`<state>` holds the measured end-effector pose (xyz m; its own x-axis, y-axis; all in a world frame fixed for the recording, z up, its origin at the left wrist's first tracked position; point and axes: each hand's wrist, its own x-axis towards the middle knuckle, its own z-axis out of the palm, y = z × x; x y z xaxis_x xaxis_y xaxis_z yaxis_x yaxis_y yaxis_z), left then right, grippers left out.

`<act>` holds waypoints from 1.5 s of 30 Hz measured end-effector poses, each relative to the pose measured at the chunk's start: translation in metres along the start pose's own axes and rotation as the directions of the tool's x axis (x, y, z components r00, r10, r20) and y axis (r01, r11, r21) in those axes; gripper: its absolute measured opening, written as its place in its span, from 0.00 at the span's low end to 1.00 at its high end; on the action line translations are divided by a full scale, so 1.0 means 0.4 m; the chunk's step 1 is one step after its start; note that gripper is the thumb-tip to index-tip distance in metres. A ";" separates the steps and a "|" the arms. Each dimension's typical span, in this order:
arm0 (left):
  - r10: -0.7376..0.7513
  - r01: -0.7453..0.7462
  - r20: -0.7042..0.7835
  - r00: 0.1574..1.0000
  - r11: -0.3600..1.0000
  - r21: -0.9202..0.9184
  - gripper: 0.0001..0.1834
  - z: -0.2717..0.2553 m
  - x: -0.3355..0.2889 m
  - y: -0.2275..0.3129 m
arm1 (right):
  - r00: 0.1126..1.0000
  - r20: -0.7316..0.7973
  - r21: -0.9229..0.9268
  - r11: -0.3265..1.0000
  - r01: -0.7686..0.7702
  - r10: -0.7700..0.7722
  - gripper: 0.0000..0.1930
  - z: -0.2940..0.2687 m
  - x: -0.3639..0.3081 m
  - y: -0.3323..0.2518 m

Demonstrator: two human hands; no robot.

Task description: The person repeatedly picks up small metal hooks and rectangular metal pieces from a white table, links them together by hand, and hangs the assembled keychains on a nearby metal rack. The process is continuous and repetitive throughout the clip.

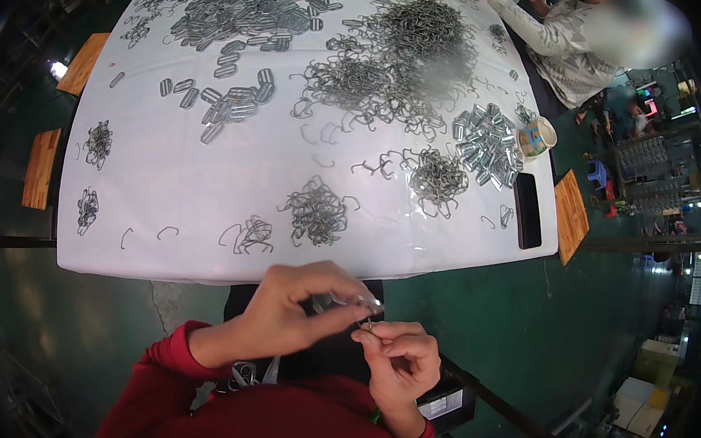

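Note:
In front of my chest, just off the table's near edge, my two hands meet. My left hand (pixel 297 310) is closed, pinching a shiny metal slotted buckle (pixel 374 305) between thumb and fingertips. Close against it, my right hand (pixel 400 361) pinches a thin bent wire hook (pixel 368 324), mostly covered by the fingers. Whether hook and buckle are joined cannot be made out. Nearest to the hands on the white-covered table (pixel 204 181) lie a heap of wire hooks (pixel 316 213) and a smaller cluster of hooks (pixel 254 236).
Far back are a large pile of slotted buckles (pixel 253 2) and a big hook heap (pixel 416 37). On the right stand a paper cup (pixel 537 138), a black phone (pixel 528 211) and a buckle pile (pixel 487 145). Another person (pixel 566 46) sits at the far right. Wooden stools (pixel 568 217) flank the table.

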<state>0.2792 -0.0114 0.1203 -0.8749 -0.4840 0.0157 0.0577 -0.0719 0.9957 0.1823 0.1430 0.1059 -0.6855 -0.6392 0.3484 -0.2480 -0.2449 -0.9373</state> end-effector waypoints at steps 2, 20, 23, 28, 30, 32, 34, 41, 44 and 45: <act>0.088 -0.088 0.001 0.996 0.996 0.035 0.07 0.021 -0.004 0.018 | 1.000 -0.005 -0.020 1.000 0.013 -0.013 0.14 -0.001 0.004 0.001; 0.251 -0.223 -0.078 0.965 0.938 0.265 0.08 0.034 -0.024 0.033 | 0.948 0.028 -0.767 0.615 -0.183 0.318 0.12 -0.166 0.649 0.467; 0.253 -0.223 -0.098 0.962 0.944 0.242 0.11 0.037 -0.027 0.033 | 0.895 -0.014 -0.925 0.334 -0.181 0.445 0.14 -0.140 0.726 0.531; 0.240 -0.205 -0.111 0.964 0.943 0.261 0.07 0.041 -0.030 0.036 | 0.825 -0.086 -0.973 0.132 -0.190 0.559 0.15 -0.099 0.753 0.550; 0.242 -0.209 -0.109 0.964 0.946 0.249 0.07 0.044 -0.028 0.037 | 0.869 -0.065 -0.978 0.143 -0.154 0.491 0.15 -0.095 0.740 0.558; 0.216 -0.182 -0.125 0.968 0.954 0.236 0.07 0.046 -0.032 0.040 | 0.921 -0.046 -0.977 0.175 -0.122 0.387 0.15 -0.095 0.728 0.567; 0.226 -0.188 -0.116 0.967 0.944 0.270 0.07 0.042 -0.035 0.040 | 0.941 -0.036 -0.972 0.207 -0.111 0.337 0.15 -0.105 0.723 0.576; 0.239 -0.195 -0.118 0.964 0.934 0.300 0.08 0.046 -0.061 0.019 | 0.934 -0.040 -0.915 0.362 -0.177 0.354 0.13 -0.176 0.723 0.585; 0.239 -0.196 -0.126 0.963 0.939 0.282 0.08 0.048 -0.065 0.017 | 0.910 -0.032 -0.920 0.343 -0.189 0.414 0.12 -0.178 0.729 0.583; 0.238 -0.195 -0.129 0.963 0.941 0.276 0.09 0.048 -0.065 0.017 | 0.903 -0.030 -0.923 0.335 -0.189 0.428 0.12 -0.173 0.729 0.583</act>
<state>0.2930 0.0176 0.1286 -0.7663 -0.5959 0.2401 0.0924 0.2676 0.9591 -0.1227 -0.0501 -0.0118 -0.7457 -0.6607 -0.0863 -0.5855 0.7116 -0.3883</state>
